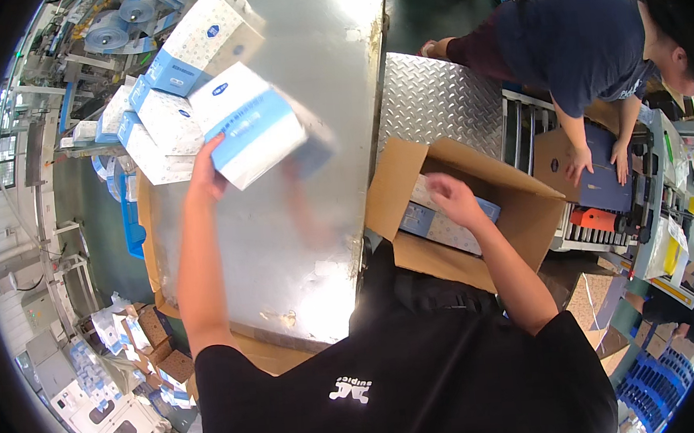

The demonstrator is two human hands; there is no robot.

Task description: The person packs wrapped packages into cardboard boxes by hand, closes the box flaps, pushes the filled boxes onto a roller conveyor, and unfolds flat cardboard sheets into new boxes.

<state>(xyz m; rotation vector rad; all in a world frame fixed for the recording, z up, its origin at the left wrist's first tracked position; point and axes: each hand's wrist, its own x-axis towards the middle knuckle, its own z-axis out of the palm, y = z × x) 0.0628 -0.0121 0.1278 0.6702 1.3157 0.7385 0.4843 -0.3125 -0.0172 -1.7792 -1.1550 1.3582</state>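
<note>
My left hand (209, 174) is closed on the lower left edge of a white and light-blue soft pack (254, 130), lifted above the metal table and tilted. Over the open cardboard box (515, 205) on my right hovers my right hand (456, 199), its fingers loosely bent with nothing visible in them. Inside that box lie packs (448, 227) of the same white and blue kind, partly hidden by the hand and forearm. Several more packs (167, 120) are heaped at the table's far left, one large pack (204, 41) leaning at the back.
A shiny metal table (301, 26) spans the middle. Beyond the box sits a diamond-plate metal surface (427, 102). At right, a co-worker (585, 47) presses both hands on a flat carton (581, 168) on a roller conveyor (518, 128). Machinery stands at far left.
</note>
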